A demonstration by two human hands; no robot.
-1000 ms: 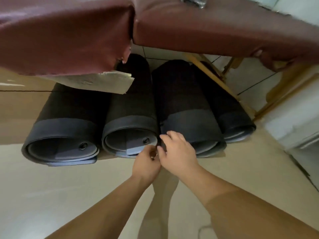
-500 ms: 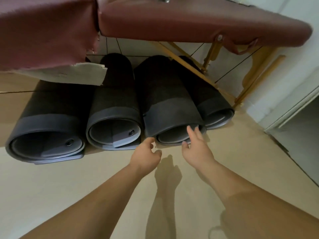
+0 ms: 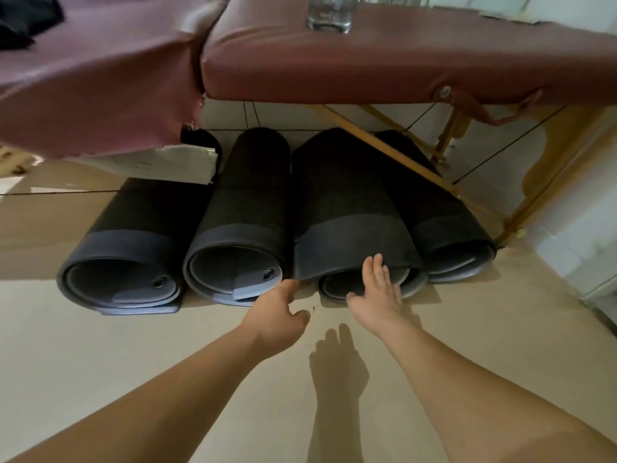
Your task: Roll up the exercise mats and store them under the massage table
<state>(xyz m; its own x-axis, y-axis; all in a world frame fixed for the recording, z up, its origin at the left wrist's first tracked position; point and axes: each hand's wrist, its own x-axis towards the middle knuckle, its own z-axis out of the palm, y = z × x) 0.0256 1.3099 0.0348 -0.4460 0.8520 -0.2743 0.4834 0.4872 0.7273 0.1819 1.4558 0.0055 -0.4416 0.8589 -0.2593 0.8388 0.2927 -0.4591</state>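
Note:
Several dark grey rolled exercise mats lie side by side on the floor under the maroon massage table [image 3: 367, 71]. The third mat from the left [image 3: 344, 228] has its outer flap loose at the near end. My right hand [image 3: 379, 292] is flat with fingers apart, fingertips touching that flap's edge. My left hand [image 3: 275, 315] hovers just left of it, loosely curled, its thumb near the flap's corner, holding nothing. Left of that mat lie the leftmost mat [image 3: 123, 259] and the second mat [image 3: 240, 235]; right of it lies the rightmost mat [image 3: 444, 225].
A glass of water [image 3: 329, 11] stands on the table top. Torn upholstery with white padding [image 3: 160, 165] hangs over the left mats. Wooden table legs and braces [image 3: 384, 145] with cables cross behind the right mats. A white wall or cabinet [image 3: 577, 235] stands at right.
Both hands let go of the third mat's end and drew apart; the right hand opened flat against the flap. My view pulled back and rose, showing more of the table top.

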